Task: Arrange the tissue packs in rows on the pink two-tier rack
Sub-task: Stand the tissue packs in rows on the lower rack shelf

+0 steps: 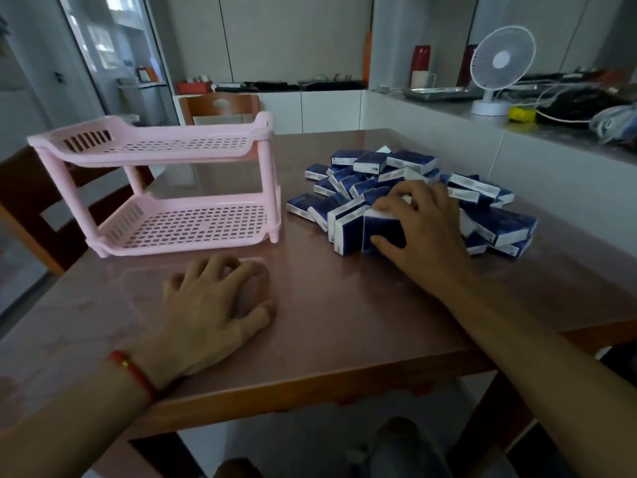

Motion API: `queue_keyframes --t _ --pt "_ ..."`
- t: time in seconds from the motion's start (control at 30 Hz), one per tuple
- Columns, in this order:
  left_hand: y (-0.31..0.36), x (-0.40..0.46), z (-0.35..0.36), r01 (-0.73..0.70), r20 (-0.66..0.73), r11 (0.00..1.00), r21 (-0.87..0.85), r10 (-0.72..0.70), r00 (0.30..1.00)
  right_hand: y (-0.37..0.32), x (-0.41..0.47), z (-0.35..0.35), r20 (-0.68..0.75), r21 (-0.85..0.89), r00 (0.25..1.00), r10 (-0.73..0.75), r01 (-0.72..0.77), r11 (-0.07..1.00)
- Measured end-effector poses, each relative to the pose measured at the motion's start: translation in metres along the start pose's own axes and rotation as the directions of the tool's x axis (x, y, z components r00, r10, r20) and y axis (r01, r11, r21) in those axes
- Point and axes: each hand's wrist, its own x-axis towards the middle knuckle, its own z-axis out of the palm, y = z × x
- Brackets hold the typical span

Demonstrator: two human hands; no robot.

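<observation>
A pink two-tier rack point(157, 155) stands on the left of the table, both perforated shelves bare. To its right lies a loose heap of several blue-and-white tissue packs point(406, 163). My right hand point(418, 224) is on the near side of the heap, thumb and fingers closed around an upright tissue pack point(382, 229) that stands on the table beside another upright pack point(348, 236). My left hand point(215, 305) rests flat on the table in front of the rack, fingers spread, holding nothing.
The reddish table point(344, 322) has its near edge just below my wrists. A wooden chair point(220, 105) stands behind the rack and another at the left. A white counter on the right carries a white fan point(498, 70) and cables.
</observation>
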Motion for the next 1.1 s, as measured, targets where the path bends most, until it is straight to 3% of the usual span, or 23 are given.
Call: queue_keyframes --t 0.07,0.13,0.17,0.23,0.3,0.33,0.37,0.43,0.5,0.6,0.67,0.73,0.83,0.93,1.03,1.1 --pt "0.011 0.009 -0.005 -0.099 -0.093 0.991 -0.095 0.09 0.992 0.0 -0.005 -0.007 -0.068 0.132 0.997 -0.035 0.044 0.99" --pt "0.035 0.022 -0.015 -0.21 -0.197 0.912 -0.353 0.147 0.969 -0.003 -0.012 -0.017 -0.153 0.303 0.985 -0.084 0.127 0.945" --pt "0.052 0.03 -0.021 -0.196 -0.178 0.816 -0.544 0.116 0.977 -0.007 -0.016 -0.021 -0.197 0.338 0.974 -0.113 0.176 0.925" --pt "0.082 0.044 -0.027 -0.031 0.015 0.528 -0.848 0.082 0.997 -0.017 -0.023 -0.026 -0.246 0.344 0.954 -0.172 0.252 0.904" --pt "0.1 0.056 -0.021 0.111 0.158 0.301 -0.947 0.139 0.978 -0.022 -0.029 -0.023 -0.216 0.363 0.954 -0.208 0.276 0.89" --pt "0.104 0.061 -0.015 0.126 0.168 0.243 -0.962 0.158 0.973 -0.023 -0.031 -0.02 -0.159 0.38 0.96 -0.229 0.273 0.884" --pt "0.103 0.065 -0.008 0.111 0.148 0.226 -0.968 0.152 0.977 -0.022 -0.033 -0.019 -0.087 0.405 0.968 -0.237 0.251 0.879" --pt "0.097 0.071 0.003 0.017 0.044 0.295 -0.955 0.086 0.995 -0.019 -0.035 -0.02 0.001 0.479 0.987 -0.162 0.141 0.866" --pt "0.09 0.075 0.008 -0.055 -0.039 0.368 -0.928 0.052 0.998 -0.01 -0.029 -0.022 -0.069 0.517 0.997 0.027 0.013 0.856" --pt "0.085 0.075 0.012 -0.118 -0.101 0.36 -0.925 0.063 0.993 0.008 -0.004 -0.02 -0.116 0.282 0.974 0.194 -0.155 0.947" --pt "0.084 0.075 0.012 -0.151 -0.141 0.309 -0.939 0.055 0.988 0.016 0.009 -0.013 0.033 0.065 0.988 0.148 -0.15 0.987" --pt "0.081 0.075 0.012 -0.189 -0.185 0.251 -0.949 0.04 0.982 0.018 0.01 -0.002 0.088 0.012 0.99 0.108 -0.109 0.994" --pt "0.073 0.076 0.013 -0.251 -0.253 0.237 -0.939 0.02 0.967 0.02 0.003 -0.001 -0.088 0.096 0.994 0.069 -0.06 0.994" --pt "0.067 0.077 0.012 -0.28 -0.287 0.223 -0.934 0.003 0.958 0.019 -0.003 -0.012 -0.235 0.346 0.964 0.126 -0.039 0.937" --pt "0.066 0.074 0.01 -0.322 -0.329 0.247 -0.914 0.013 0.944 0.015 -0.004 -0.018 -0.141 0.569 0.957 0.255 -0.133 0.812" --pt "0.064 0.071 0.007 -0.344 -0.355 0.264 -0.901 0.004 0.935 0.008 -0.002 -0.021 -0.03 0.729 0.952 0.305 -0.188 0.659"
